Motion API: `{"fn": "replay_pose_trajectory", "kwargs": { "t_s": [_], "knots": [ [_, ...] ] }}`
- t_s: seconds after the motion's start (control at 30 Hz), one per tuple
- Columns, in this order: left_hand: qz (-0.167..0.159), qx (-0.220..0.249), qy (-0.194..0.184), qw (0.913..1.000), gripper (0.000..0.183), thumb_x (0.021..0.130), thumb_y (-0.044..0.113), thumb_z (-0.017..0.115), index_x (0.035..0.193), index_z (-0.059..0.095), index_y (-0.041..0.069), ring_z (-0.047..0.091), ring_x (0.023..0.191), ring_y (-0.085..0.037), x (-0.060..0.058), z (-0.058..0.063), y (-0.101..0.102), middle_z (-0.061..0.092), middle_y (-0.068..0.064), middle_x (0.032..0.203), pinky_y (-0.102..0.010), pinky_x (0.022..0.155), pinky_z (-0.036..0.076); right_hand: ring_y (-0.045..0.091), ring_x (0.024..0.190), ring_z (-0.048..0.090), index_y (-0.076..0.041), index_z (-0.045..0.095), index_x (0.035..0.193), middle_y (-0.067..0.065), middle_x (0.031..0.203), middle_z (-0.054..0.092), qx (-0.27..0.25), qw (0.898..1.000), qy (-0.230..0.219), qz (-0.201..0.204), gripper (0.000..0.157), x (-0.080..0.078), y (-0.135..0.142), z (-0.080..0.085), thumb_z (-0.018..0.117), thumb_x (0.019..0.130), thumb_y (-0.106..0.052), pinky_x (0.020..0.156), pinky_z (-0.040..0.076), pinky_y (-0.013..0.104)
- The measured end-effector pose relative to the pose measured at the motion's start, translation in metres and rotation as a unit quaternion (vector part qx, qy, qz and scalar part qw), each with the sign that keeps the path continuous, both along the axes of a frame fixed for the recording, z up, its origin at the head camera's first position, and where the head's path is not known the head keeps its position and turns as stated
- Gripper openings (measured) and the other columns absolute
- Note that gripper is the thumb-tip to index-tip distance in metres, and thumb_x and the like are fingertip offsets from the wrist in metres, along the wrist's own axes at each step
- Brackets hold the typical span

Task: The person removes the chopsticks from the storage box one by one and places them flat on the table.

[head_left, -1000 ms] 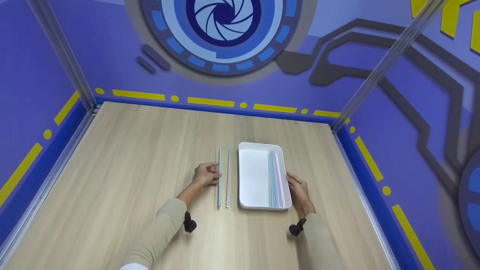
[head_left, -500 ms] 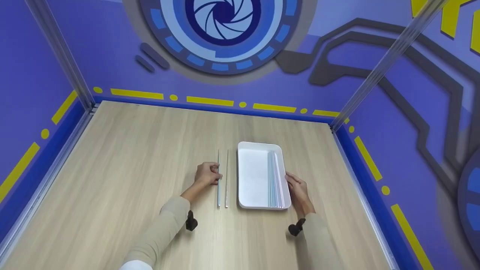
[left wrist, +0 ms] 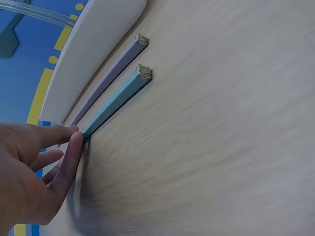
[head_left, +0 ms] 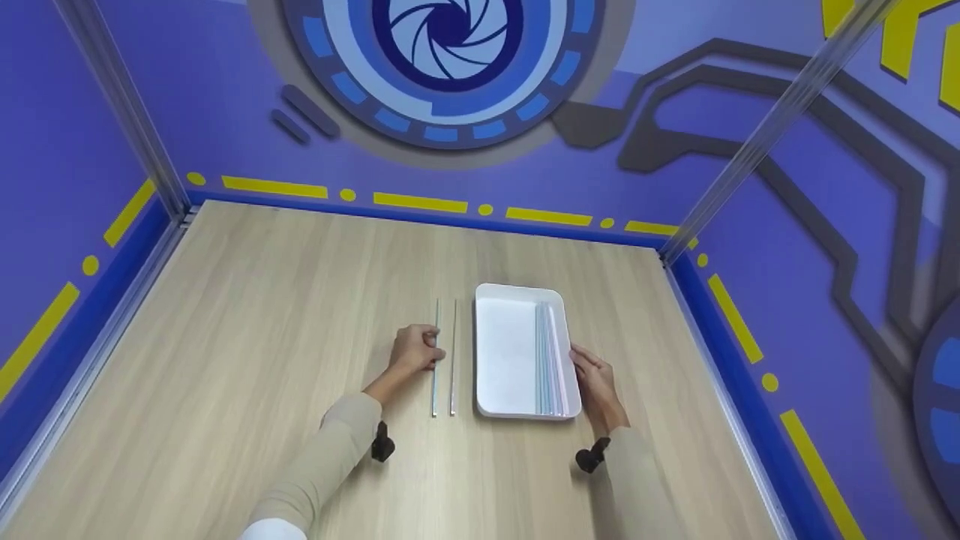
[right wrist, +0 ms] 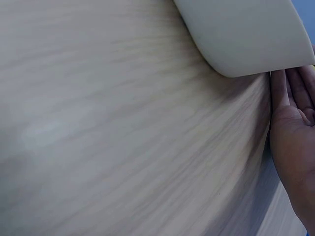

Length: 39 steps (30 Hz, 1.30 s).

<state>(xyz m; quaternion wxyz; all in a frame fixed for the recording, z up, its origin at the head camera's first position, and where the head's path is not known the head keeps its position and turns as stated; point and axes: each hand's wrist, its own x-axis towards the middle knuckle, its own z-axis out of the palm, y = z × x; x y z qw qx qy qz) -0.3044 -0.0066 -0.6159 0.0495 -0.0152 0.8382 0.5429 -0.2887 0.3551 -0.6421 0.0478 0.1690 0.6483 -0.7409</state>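
Observation:
Left of the white tray (head_left: 506,356), my left hand (head_left: 415,349) pinches a light blue chopstick (left wrist: 115,101) between thumb and finger as it lies on the table. Silvery patterned metal caps its thick end. A pale purple chopstick (left wrist: 106,81) lies alongside, between the blue one and the tray, roughly parallel and apart from it. Inside the tray, several blue, pink and purple chopsticks (head_left: 550,360) lie side by side along the right wall. My right hand (head_left: 598,379) touches the outside of that wall with extended fingers, partly hidden behind the tray in the right wrist view.
The light wood table (head_left: 300,300) surrounds the tray. Purple walls with yellow dashes (head_left: 420,202) rise at the back and both sides, with metal posts (head_left: 780,120) at the corners. A small black camera (head_left: 382,444) sits on each wrist.
The light blue chopstick has come down onto the table, its near end shifting slightly left. My left hand has moved a little to the right; the right hand and tray stay almost still.

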Motion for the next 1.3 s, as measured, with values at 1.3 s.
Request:
{"fn": "replay_pose_trajectory", "kwargs": {
  "t_s": [1.3],
  "knots": [
    [-0.092,-0.009,0.039,0.995,0.024,0.094,0.009,0.071,0.114,0.072,-0.004,0.067,0.075,-0.016,-0.03,0.067,0.088,0.073,-0.014,0.094,-0.022,0.063,0.056,0.014,0.124,0.061,0.003,0.054,0.144,0.02,0.151,0.053,-0.001,1.0,0.012,-0.012,0.048,-0.001,-0.002,0.0,0.063,0.101,-0.017,0.095,0.057,0.018]
  ]
}}
